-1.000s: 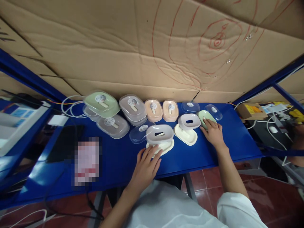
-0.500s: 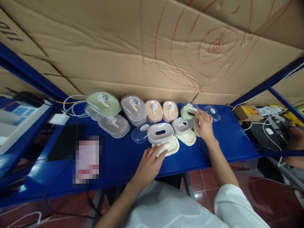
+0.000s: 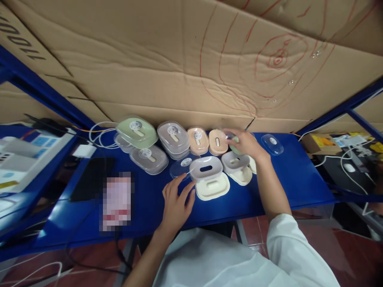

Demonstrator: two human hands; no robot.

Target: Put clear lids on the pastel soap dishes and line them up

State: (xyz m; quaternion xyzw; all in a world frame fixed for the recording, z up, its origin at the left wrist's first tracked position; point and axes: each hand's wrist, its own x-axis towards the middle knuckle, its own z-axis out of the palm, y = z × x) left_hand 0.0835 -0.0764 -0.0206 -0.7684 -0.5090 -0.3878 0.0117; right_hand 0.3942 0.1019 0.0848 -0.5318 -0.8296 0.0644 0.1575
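My right hand [image 3: 247, 145] pinches a clear plastic lid [image 3: 229, 136] beside the right-hand peach oval box [image 3: 218, 142], whose top is uncovered. The hand partly hides a light green oval piece [image 3: 235, 148]. My left hand [image 3: 177, 201] is open over the table, its fingers apart, near a clear lid [image 3: 180, 166] with a round label. In front of me, a grey oval piece with a slot [image 3: 206, 168] rests against a cream oval tray [image 3: 212, 186]. Another grey oval piece [image 3: 235, 161] lies over a second cream tray [image 3: 243, 175].
Lidded green [image 3: 137, 133], grey [image 3: 173, 138] and peach boxes [image 3: 198, 140] stand along the cardboard wall [image 3: 149, 59]. A clear lid [image 3: 272, 144] lies at the right. A blurred pinkish item [image 3: 116, 201] and a black flat object [image 3: 89, 177] occupy the left of the blue table [image 3: 149, 207].
My right hand has moved left from the green piece to the right-hand peach box, whose labelled lid is now off. My left hand has drawn back left from the cream tray.
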